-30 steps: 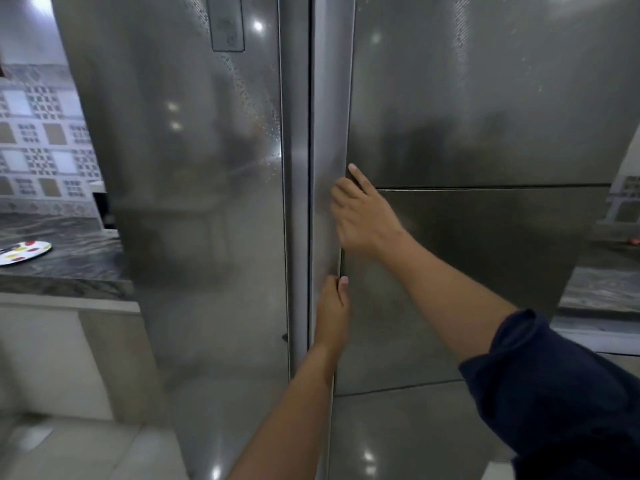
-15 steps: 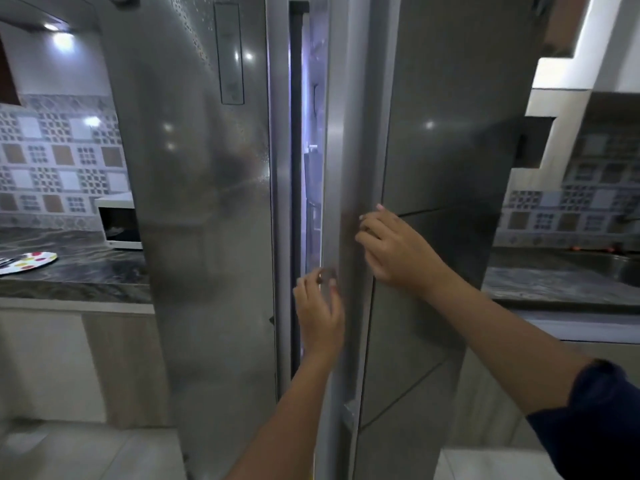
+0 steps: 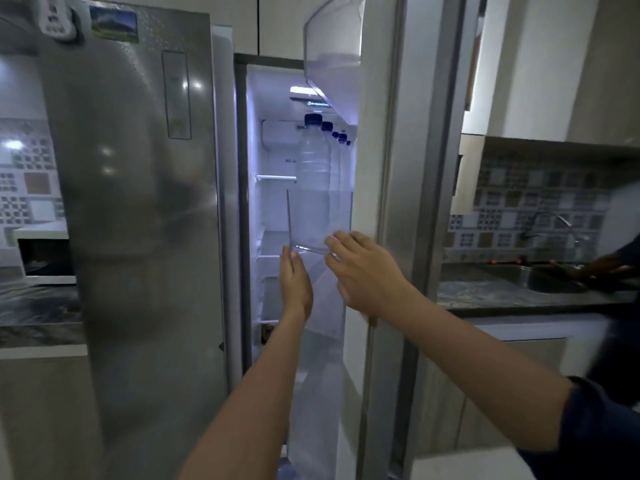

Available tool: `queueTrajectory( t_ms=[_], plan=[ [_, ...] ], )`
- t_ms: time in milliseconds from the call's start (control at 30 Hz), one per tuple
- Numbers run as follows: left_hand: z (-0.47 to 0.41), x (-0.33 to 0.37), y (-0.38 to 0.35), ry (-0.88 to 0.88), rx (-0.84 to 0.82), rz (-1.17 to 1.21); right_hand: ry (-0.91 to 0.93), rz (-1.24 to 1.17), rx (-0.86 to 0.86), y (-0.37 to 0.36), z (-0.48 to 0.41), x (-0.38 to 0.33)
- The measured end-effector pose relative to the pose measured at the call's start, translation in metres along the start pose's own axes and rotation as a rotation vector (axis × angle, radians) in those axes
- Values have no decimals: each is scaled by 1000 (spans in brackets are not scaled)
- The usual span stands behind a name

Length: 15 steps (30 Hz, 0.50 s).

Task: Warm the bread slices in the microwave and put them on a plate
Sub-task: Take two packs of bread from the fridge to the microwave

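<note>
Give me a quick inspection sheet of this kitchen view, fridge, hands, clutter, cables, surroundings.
Surface: dark stone counter right of the fridge; more counter at left.
Job's things: microwave on the left counter; bread and plate not seen.
Fridge: right door open, interior lit, left door shut.
Clutter: blue-capped water bottles in the door shelf.
Hands: left hand and right hand at the door's inner edge, neither holding an item.
Cables: nothing seen.
Surroundings: sink and tap right; patterned wall tiles.
</note>
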State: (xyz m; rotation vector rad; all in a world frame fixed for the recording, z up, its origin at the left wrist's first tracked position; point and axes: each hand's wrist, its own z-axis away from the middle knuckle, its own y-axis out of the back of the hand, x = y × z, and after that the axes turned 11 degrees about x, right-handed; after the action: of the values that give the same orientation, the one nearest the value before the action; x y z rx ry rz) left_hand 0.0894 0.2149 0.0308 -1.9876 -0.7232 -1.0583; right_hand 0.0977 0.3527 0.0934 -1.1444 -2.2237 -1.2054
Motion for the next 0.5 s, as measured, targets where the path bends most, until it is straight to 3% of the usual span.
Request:
queueTrajectory(
  t_ms=[133,233,367,500],
  plan=[
    [-12,11,-19,43,-118,19,-50,45,-47,-1,12,5],
    [-23,16,-33,77,-275,47,-105,126,48,5,18,12],
    [-30,13,-59,-21,-470,35,-121,170,123,5,18,32],
    [-31,3,-93,-106,-535,56,-195,473,-43,6,13,49]
  ],
)
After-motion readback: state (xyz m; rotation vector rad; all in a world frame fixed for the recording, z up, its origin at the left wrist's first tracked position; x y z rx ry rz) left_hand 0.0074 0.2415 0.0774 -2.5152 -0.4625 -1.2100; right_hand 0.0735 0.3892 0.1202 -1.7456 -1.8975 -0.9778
